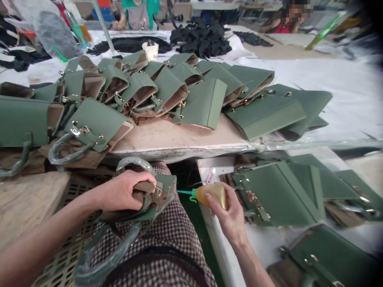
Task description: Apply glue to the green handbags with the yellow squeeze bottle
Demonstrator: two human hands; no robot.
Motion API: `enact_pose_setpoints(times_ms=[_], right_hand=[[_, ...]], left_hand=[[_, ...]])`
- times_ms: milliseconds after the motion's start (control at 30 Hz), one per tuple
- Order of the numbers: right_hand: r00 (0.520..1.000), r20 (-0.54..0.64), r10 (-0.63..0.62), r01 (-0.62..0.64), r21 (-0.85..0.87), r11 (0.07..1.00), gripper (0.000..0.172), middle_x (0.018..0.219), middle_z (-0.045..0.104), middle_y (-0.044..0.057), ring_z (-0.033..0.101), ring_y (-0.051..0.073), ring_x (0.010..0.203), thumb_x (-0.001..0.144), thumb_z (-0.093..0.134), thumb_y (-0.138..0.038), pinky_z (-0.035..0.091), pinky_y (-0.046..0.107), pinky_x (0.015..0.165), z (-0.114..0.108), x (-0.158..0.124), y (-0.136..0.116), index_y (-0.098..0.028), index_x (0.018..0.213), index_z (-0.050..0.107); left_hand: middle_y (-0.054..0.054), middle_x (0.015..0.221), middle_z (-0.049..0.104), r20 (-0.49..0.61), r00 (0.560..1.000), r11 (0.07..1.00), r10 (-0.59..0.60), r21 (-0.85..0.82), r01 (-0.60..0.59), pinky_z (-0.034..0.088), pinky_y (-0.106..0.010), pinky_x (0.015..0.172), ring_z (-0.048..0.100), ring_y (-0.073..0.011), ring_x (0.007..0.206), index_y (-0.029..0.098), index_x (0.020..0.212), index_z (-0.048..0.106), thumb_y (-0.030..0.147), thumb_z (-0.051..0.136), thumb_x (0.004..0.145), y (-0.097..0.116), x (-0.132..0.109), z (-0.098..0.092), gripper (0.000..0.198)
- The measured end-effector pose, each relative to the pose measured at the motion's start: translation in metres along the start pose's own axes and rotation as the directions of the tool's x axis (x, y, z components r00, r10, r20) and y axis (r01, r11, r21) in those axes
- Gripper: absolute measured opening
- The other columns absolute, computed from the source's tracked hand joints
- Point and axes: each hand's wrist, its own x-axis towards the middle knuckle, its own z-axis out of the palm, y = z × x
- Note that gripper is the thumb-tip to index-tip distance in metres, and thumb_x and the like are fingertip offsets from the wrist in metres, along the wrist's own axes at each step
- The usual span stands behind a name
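A green handbag (166,187) with plastic-wrapped handles lies across my lap. My left hand (131,191) is closed on its brown lining at the opening, fingers bunched around the fabric. In my right hand (226,211) is a squeeze bottle (214,194) of amber liquid, its green cap and thin nozzle pointing left toward the bag's edge. The nozzle tip comes close to the bag's side; whether it touches, I cannot tell. Part of the bag is hidden behind my left hand.
Many green handbags (203,103) lie in rows on the long table ahead. More bags (278,195) rest on a white surface at right. A plastic crate (62,247) stands at left. Black pieces (203,38), a white cup (150,51) and people are farther back.
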Motion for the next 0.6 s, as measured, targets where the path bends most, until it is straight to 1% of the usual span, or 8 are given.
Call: enact_pose_setpoints(times_ms=[67,200,267,367,433,500,600], right_hand=[[0.999,0.034,0.004,-0.005,0.015,1.0,0.061,0.112,0.071,0.011,0.069,0.033,0.096,0.085,0.077,-0.065,0.057,0.05,0.09,0.012,0.013,-0.002,-0.019,0.123,0.063],[0.997,0.07,-0.025,0.028,-0.039,0.999,0.061,0.111,0.07,0.012,0.067,0.034,0.098,0.082,0.074,-0.068,0.055,0.049,0.09,0.029,0.033,-0.006,-0.021,0.119,0.061],[0.996,0.086,-0.02,0.025,-0.056,0.998,0.061,0.109,0.07,0.011,0.066,0.035,0.098,0.081,0.074,-0.067,0.054,0.05,0.092,0.031,0.038,-0.007,-0.02,0.118,0.061],[0.993,0.12,0.008,0.0,-0.073,0.997,0.06,0.106,0.07,0.01,0.066,0.035,0.095,0.081,0.074,-0.066,0.053,0.051,0.092,0.029,0.041,-0.008,-0.02,0.117,0.062],[0.988,0.148,0.033,-0.021,-0.076,0.997,0.058,0.102,0.071,0.009,0.067,0.034,0.091,0.08,0.074,-0.065,0.054,0.051,0.088,0.025,0.04,-0.008,-0.02,0.116,0.064],[0.981,0.183,0.063,-0.052,-0.064,0.997,0.058,0.098,0.071,0.008,0.067,0.033,0.087,0.081,0.075,-0.065,0.056,0.049,0.082,0.02,0.039,-0.008,-0.02,0.116,0.065],[0.961,0.247,0.128,-0.128,-0.018,0.992,0.058,0.093,0.071,0.007,0.066,0.028,0.073,0.083,0.076,-0.063,0.058,0.04,0.063,0.015,0.037,-0.005,-0.019,0.119,0.065]], left_hand=[[0.004,0.091,0.066,0.011,1.0,1.0,-0.003,0.001,0.003,0.039,-0.026,0.074,0.056,-0.0165,0.079,0.023,0.097,0.063,0.013,0.065,0.064,0.0,0.0,-0.004,0.034],[0.006,0.088,0.065,0.028,1.0,1.0,0.013,0.003,-0.013,0.037,-0.026,0.073,0.054,-0.0158,0.078,0.024,0.097,0.063,0.013,0.067,0.065,-0.001,0.002,-0.005,0.034],[0.007,0.087,0.065,0.048,0.999,1.0,0.022,-0.007,-0.022,0.036,-0.026,0.072,0.053,-0.0155,0.077,0.025,0.097,0.064,0.013,0.067,0.066,-0.002,0.003,-0.003,0.034],[0.007,0.089,0.065,0.076,0.997,0.999,0.028,-0.023,-0.026,0.037,-0.025,0.072,0.053,-0.0156,0.079,0.026,0.098,0.064,0.011,0.066,0.066,-0.002,0.002,0.0,0.035],[0.006,0.09,0.065,0.083,0.996,0.999,0.034,-0.029,-0.032,0.037,-0.025,0.074,0.054,-0.016,0.08,0.026,0.098,0.064,0.011,0.066,0.066,-0.003,0.002,0.0,0.035],[0.006,0.091,0.066,0.086,0.995,0.999,0.046,-0.032,-0.044,0.038,-0.026,0.075,0.054,-0.016,0.081,0.025,0.099,0.065,0.011,0.066,0.066,-0.003,0.001,0.001,0.036],[0.006,0.09,0.066,0.091,0.994,0.998,0.059,-0.028,-0.057,0.038,-0.025,0.074,0.054,-0.0155,0.08,0.025,0.1,0.065,0.011,0.066,0.065,-0.005,0.001,0.004,0.038]])
